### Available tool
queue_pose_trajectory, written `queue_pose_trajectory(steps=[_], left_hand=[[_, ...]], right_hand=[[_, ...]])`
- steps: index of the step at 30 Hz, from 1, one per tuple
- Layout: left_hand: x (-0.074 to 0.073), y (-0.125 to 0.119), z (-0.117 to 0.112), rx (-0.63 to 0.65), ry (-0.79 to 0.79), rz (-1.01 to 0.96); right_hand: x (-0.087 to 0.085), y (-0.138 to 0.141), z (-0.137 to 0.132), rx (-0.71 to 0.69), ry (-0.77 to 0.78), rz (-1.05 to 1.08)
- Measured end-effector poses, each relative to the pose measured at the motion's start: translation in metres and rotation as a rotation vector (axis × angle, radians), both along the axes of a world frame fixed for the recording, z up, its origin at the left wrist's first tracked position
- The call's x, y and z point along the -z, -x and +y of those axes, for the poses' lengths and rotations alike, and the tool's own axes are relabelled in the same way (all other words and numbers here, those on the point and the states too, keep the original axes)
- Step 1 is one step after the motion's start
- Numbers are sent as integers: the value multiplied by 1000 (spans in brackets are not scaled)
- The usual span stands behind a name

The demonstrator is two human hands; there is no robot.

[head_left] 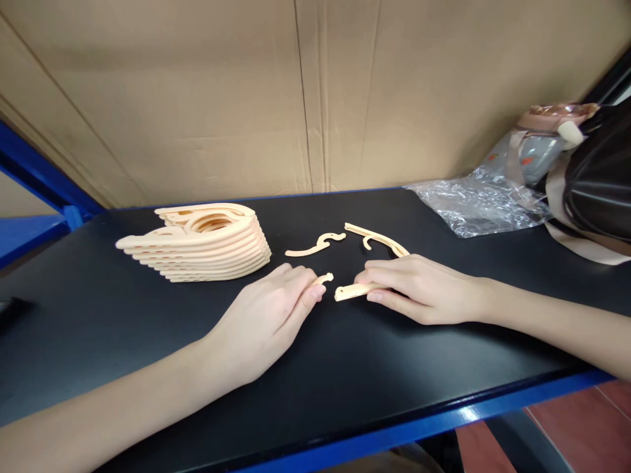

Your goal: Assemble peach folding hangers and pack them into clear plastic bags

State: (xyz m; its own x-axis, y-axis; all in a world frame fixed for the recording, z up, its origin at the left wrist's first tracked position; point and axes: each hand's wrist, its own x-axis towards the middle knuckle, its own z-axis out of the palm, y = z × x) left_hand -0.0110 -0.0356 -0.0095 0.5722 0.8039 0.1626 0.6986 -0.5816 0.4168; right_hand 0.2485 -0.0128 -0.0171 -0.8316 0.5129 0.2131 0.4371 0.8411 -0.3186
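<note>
Left hand [271,312] pinched on a short cream piece [324,279], thumb and fingers closed; only the tip sticks out, rest hidden in the grip. Right hand [424,289] clamped on a cream bar [355,290], holed end poking out toward the left hand's piece. Ends face each other, near but apart, just above the black tabletop [315,368]. Loose S-curved hook [311,248] lies just beyond the left-hand grip. Second cream arm [372,235], with a small hook, lies just beyond the right-hand grip; can't tell if knuckles touch it. Stack of cream pieces [221,256] sits left of and beyond the left hand. Clear plastic bag [486,200] well beyond the right hand, farther right.
</note>
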Motion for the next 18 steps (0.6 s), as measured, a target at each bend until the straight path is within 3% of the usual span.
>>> queue_pose_trajectory(steps=[4, 18], left_hand=[[2, 1, 2, 66, -28, -33], [-5, 3, 2, 92, 87, -37]], right_hand=[[0, 1, 1, -1, 5, 17], [0, 1, 3, 19, 94, 13]])
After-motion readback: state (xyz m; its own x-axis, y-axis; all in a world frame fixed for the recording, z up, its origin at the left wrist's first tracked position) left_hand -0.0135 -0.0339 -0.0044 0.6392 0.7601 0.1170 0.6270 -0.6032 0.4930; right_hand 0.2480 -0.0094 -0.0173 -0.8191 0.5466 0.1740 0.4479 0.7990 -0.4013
